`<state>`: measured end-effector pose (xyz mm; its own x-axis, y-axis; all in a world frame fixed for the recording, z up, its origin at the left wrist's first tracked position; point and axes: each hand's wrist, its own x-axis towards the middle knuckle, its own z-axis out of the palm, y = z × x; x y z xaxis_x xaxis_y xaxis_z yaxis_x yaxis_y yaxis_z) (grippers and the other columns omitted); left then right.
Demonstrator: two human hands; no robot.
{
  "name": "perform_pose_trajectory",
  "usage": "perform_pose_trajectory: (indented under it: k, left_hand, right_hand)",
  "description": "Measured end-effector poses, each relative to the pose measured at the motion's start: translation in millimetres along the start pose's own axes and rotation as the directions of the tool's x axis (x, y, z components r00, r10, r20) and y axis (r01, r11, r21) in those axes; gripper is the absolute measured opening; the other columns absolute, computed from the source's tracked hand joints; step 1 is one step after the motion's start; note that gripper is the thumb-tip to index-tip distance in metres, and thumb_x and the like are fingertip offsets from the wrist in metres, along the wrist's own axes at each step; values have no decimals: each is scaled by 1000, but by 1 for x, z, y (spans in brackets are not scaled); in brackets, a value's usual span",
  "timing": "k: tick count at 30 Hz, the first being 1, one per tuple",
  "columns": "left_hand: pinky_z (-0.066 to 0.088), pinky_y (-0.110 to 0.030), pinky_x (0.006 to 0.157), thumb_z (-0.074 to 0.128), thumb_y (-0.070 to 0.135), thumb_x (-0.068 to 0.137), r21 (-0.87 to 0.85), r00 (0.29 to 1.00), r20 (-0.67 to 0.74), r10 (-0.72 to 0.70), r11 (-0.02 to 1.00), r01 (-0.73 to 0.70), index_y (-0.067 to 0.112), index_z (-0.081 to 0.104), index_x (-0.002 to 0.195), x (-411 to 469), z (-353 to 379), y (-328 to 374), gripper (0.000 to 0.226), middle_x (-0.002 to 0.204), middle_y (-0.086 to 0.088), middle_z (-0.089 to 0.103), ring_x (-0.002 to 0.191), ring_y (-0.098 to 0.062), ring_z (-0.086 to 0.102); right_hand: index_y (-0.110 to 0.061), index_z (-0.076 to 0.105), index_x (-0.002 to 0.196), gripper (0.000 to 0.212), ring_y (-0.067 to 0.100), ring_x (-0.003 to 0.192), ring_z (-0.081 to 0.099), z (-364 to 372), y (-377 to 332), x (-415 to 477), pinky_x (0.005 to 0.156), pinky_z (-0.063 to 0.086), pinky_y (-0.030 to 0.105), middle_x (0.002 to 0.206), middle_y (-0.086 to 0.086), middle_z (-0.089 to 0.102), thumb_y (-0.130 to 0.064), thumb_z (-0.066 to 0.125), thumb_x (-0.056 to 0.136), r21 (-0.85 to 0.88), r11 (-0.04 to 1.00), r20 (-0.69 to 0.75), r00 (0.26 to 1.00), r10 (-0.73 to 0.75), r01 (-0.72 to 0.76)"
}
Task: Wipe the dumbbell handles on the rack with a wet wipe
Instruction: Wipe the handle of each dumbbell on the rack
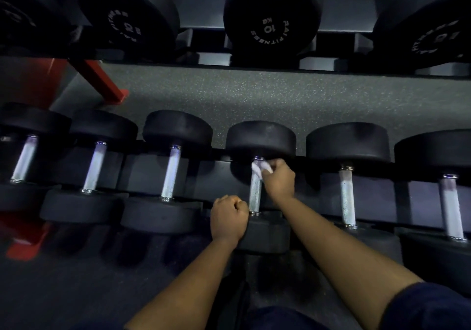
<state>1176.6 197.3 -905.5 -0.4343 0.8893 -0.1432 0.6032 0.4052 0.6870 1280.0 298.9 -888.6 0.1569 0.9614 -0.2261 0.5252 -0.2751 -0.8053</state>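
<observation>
Dumbbell handles [170, 174], six; wet wipe [260, 169], one

Black dumbbell heads [260, 138], silver knurled handles [254, 197], white wipe [260, 168], grey speckled floor [254, 95], red rack frame [99, 79], navy sleeves [430, 306].

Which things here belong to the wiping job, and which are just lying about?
In the job: wet wipe, right hand pinching it, dumbbell handle it touches, neighbouring handles.
Just there: 10 kg dumbbells above, red frame, speckled floor.
</observation>
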Motion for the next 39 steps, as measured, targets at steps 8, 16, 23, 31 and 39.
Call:
perform_pose_trajectory:
  k: [8,16,23,31,39]
  left_hand:
    - [41,-39,67,36,28,74,-8,1000,28,9,1000,-9,6,56,60,-1,-2,0,33,71,-12,63,74,-27,51]
    - [43,-39,65,36,30,73,-26,1000,19,3,1000,-3,3,60,60,1,-1,-1,38,68,-9,63,73,-27,53]
    - [37,-37,63,39,29,73,-41,1000,-28,10,999,-11,4,54,57,0,-1,-4,33,67,-12,62,69,-26,51]
    - [43,-40,63,39,29,72,-50,1000,-31,-2,999,0,3,58,58,2,0,-4,35,64,-10,62,69,-28,55]
    - [32,-32,58,38,25,74,-121,992,-125,-10,993,-5,9,45,58,-4,-2,-2,24,63,-4,54,64,-23,50]
  right_hand:
    - [-5,64,101,20,33,98,60,-3,14,-21,76,47,34,109,13,54,-11,59,83,-447,539,724,643,-250,714]
    - [-2,62,109,23,31,112,47,-4,-17,18,88,45,40,117,13,51,-11,49,92,-511,60,743,476,-470,857]
    - [-4,70,78,10,30,80,61,3,3,-1,76,41,32,82,13,67,-12,63,81,-158,-24,965,149,-217,987]
    - [-15,66,108,31,26,112,55,7,-8,24,109,30,37,111,8,66,-34,45,96,-436,-113,870,386,-307,893]
    - [-15,62,109,21,22,109,60,26,-14,-10,100,33,32,116,6,66,-22,49,93,-298,-223,952,306,3,928]
